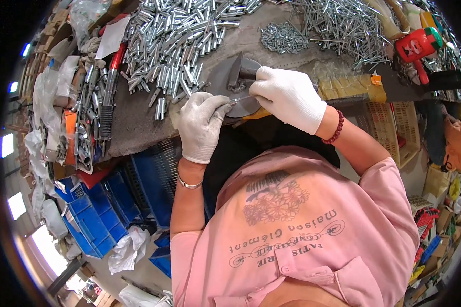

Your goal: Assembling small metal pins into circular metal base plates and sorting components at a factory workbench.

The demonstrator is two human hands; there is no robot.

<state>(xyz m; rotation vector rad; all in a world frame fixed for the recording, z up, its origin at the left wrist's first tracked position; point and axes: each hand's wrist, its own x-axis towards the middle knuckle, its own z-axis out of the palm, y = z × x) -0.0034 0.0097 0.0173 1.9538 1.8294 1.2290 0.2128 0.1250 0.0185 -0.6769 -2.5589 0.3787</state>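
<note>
My gloved left hand (200, 126) is closed, its thumb and fingertips pinching one end of a slim silver metal pin (241, 99). At the pin's other end, the fingers of my gloved right hand (290, 96) are pinched together; what part of it they cover is hidden. The pin lies roughly level between both hands, just in front of a dark metal block (235, 74) on a round grey base (217, 78). Beyond my left hand spreads a heap of short silver metal tubes (171, 36). Long thin metal pins (343, 30) are piled beyond my right hand.
Between the heaps sits a smaller pile of little metal parts (284, 38). A red bottle (414, 47) with a green cap stands far right. A red-and-black tool (110, 92) lies left. Blue bins (89, 220) and a yellow crate (389, 128) stand below the bench.
</note>
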